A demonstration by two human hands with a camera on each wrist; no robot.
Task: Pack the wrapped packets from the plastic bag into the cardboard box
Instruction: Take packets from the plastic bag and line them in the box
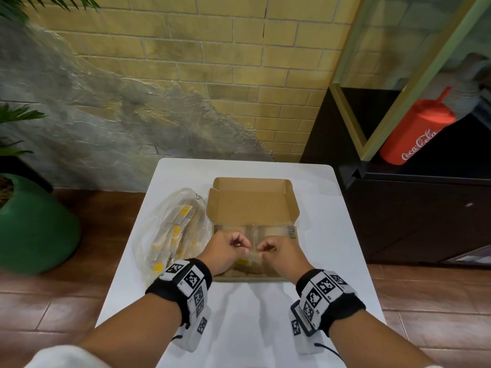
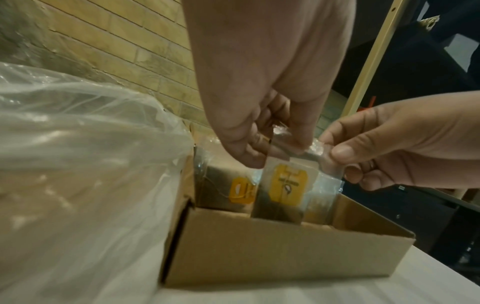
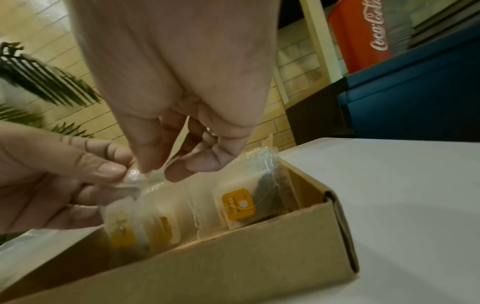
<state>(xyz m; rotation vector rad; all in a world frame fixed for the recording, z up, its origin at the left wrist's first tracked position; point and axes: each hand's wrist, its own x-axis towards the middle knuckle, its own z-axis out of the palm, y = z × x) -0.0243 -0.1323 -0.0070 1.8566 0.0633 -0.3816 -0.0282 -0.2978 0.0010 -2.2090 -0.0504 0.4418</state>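
Observation:
An open cardboard box (image 1: 252, 278) sits mid-table with its lid folded back. Several clear-wrapped packets with yellow tags (image 3: 235, 205) stand inside it. My left hand (image 1: 240, 244) and right hand (image 1: 265, 248) hover over the box's near half. Both pinch the top edge of one wrapped packet (image 2: 285, 185), which hangs upright with its lower end inside the box (image 2: 259, 257). In the right wrist view my right hand (image 3: 158, 172) pinches the wrapper beside the left hand's fingers (image 3: 111, 170). The plastic bag (image 1: 170, 229) with more packets lies against the box's left side.
The white table (image 1: 239, 314) has bare surface in front of and right of the box. A dark cabinet (image 1: 411, 221) with a red Coca-Cola cup (image 1: 414, 131) stands to the right. A green plant pot (image 1: 34, 229) is on the floor at left. A brick wall lies behind.

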